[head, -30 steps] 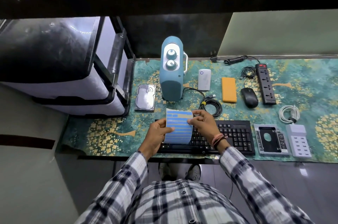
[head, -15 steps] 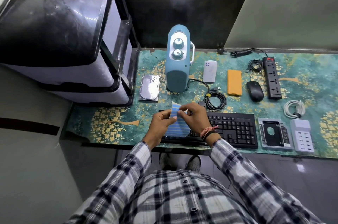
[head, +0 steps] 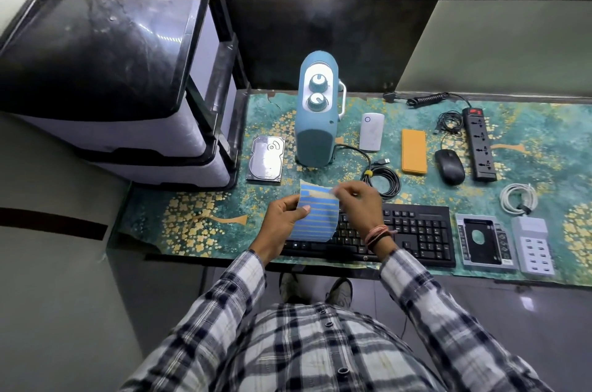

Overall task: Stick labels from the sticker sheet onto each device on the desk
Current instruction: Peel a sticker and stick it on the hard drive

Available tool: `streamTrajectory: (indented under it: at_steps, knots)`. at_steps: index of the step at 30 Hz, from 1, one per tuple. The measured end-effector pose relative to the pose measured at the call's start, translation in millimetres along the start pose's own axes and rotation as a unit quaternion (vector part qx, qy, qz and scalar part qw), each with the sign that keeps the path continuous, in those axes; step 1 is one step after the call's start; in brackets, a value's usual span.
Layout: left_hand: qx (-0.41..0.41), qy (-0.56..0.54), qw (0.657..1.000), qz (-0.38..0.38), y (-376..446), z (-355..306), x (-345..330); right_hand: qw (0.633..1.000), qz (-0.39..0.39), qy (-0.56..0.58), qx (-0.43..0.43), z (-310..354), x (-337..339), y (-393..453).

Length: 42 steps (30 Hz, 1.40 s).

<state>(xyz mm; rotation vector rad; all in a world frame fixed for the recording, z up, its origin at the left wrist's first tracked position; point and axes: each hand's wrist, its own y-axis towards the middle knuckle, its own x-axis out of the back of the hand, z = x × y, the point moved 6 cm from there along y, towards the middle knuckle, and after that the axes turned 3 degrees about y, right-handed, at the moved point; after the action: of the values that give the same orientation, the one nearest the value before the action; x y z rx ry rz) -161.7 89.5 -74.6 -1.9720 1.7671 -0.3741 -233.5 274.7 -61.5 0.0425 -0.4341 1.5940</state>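
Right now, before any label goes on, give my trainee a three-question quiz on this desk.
1. True or false: the left hand holds the sticker sheet above the keyboard.
2. Which device lies directly left of the blue speaker? A) mouse B) hard drive C) power strip
3. Fill in: the right hand fingers pinch at the sheet's top ______ corner.

Key:
1. True.
2. B, the hard drive; the mouse and power strip lie far to the right.
3. Right, where a label looks partly peeled.
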Motion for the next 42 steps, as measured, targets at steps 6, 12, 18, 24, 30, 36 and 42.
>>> streamTrajectory:
  at_steps: [6,12,18,24,30,36,42]
  knots:
    - [0.028,-0.069,0.997,-0.001,9,4,4,0.921,0.152,0.226,-0.278,-35,5,-10]
    - [0.065,-0.086,0.994,-0.008,21,14,-5,0.92,0.097,0.271,-0.266,-36,16,-3]
    - [0.087,0.125,0.97,-0.188,44,29,27,0.932,-0.075,0.201,-0.292,-69,65,19]
    - [0.123,0.309,0.908,-0.257,77,22,56,0.938,-0.117,0.123,-0.303,-91,89,31]
    - [0.165,0.363,0.874,-0.277,114,7,66,0.96,-0.17,-0.007,-0.222,-68,90,24]
    - [0.188,0.395,0.841,-0.318,130,-2,79,0.979,-0.116,0.029,-0.168,-46,59,24]
    - [0.158,0.388,0.852,-0.315,124,3,89,0.993,-0.028,0.048,-0.108,-17,23,25]
